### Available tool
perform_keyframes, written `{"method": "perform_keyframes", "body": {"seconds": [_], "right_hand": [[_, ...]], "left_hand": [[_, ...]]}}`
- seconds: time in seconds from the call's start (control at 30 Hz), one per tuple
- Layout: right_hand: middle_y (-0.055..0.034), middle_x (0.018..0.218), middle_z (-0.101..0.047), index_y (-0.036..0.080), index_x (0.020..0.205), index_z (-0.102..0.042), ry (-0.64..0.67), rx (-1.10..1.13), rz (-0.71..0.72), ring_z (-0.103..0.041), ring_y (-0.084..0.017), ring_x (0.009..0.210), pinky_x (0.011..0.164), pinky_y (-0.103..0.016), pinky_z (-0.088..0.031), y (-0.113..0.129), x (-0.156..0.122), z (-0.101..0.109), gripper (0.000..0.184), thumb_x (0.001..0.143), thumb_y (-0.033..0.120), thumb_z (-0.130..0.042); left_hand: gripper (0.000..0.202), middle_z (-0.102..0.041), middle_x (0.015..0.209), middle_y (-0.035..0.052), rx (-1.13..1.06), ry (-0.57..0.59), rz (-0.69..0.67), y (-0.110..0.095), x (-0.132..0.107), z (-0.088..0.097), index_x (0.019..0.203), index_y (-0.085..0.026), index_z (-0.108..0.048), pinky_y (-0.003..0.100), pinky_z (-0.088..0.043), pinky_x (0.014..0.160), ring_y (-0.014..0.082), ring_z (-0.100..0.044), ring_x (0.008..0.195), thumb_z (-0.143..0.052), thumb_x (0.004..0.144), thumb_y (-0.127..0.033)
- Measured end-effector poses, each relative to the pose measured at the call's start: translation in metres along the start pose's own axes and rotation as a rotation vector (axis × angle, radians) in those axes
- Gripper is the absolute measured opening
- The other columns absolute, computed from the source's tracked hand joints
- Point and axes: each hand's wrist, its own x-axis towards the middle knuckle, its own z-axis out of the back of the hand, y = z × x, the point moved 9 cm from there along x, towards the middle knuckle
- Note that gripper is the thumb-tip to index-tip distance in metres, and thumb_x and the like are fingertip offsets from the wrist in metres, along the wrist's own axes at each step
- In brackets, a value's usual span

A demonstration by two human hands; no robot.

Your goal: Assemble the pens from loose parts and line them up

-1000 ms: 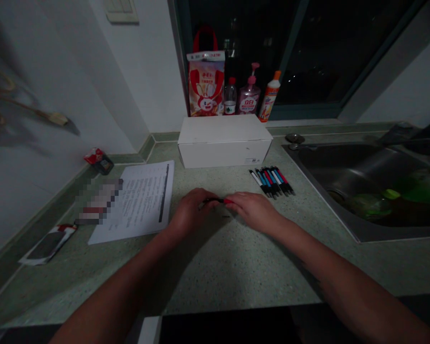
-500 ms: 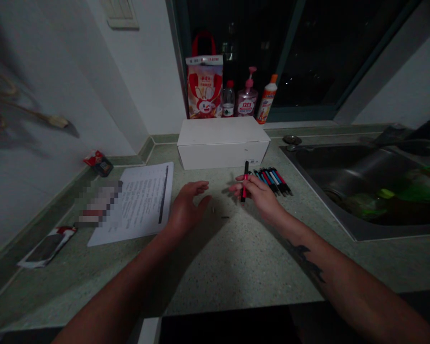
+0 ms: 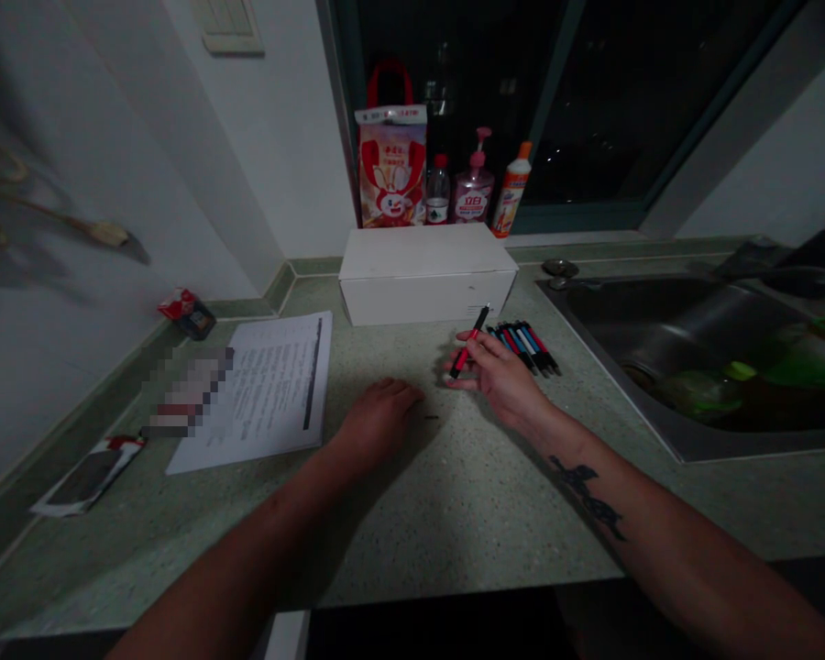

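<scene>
Hands, two: right hand [image 3: 499, 383] pinching one red-and-black pen [image 3: 470, 341] between its fingers, tip up and tilted; left hand [image 3: 378, 422] empty, resting palm down on the speckled desk [image 3: 412, 541]. Just beyond: loose pens [image 3: 526, 346], tight row, exact count unclear, near one white box [image 3: 426, 277]. Left: one printed sheet [image 3: 275, 394]. Right: one steel sink [image 3: 674, 353]. Farthest: three bottles [image 3: 473, 188], one printed bag [image 3: 390, 165], dark window [image 3: 611, 101].

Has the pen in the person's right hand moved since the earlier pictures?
Yes: the pen has tipped from nearly upright to a slant, its dark upper end leaning toward the steel sink.
</scene>
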Motion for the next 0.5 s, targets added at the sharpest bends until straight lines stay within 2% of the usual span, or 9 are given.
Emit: {"method": "perform_keyframes", "body": {"seconds": [0.2,0.37,0.5], "right_hand": [[-0.0013,0.087,-0.066,0.025,0.104,-0.066,-0.052,-0.024,0.029,-0.068,-0.021,0.085,0.064,-0.035,-0.061,0.0035,-0.0017,0.0024,0.036,0.079,0.049,-0.076],[-0.0017,0.088,-0.066,0.027,0.106,-0.066,-0.049,-0.056,0.038,-0.069,-0.023,0.089,0.066,-0.037,-0.060,0.0046,-0.0039,-0.0001,0.036,0.080,0.052,-0.074],[-0.0029,0.090,-0.069,0.026,0.107,-0.068,-0.010,-0.131,0.090,-0.069,-0.021,0.090,0.075,-0.038,-0.058,0.0060,-0.0023,-0.0029,0.034,0.083,0.049,-0.072]], "left_hand": [[0.031,-0.073,0.106,0.0119,0.013,0.054,0.030,0.0002,0.0004,-0.0031,0.108,-0.019,-0.071,0.047,-0.052,0.090,0.0296,-0.065,0.100,-0.046,0.091,-0.012],[0.029,-0.073,0.107,0.0104,0.021,0.047,0.032,-0.0014,0.0004,-0.0007,0.106,-0.021,-0.071,0.046,-0.051,0.091,0.0287,-0.065,0.101,-0.048,0.090,-0.013],[0.027,-0.073,0.107,0.0111,-0.001,0.023,0.035,-0.0023,-0.0002,0.0022,0.107,-0.020,-0.070,0.047,-0.052,0.092,0.0289,-0.065,0.101,-0.051,0.089,-0.012]]}}
